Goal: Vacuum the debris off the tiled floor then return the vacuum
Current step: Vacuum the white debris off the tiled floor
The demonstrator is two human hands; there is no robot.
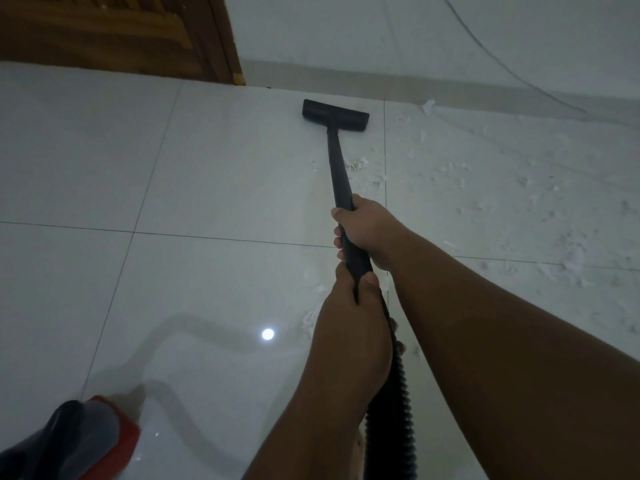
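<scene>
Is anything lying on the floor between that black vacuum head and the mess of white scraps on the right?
Nothing visible does. Bare glossy white tile separates the flat black vacuum head from the scattered white paper scraps; the nearest scraps lie beside the black wand.

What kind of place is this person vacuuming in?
Probably a room in a home: glossy white floor tiles, a wooden door in the far wall, and a red canister vacuum beside the person.
</scene>
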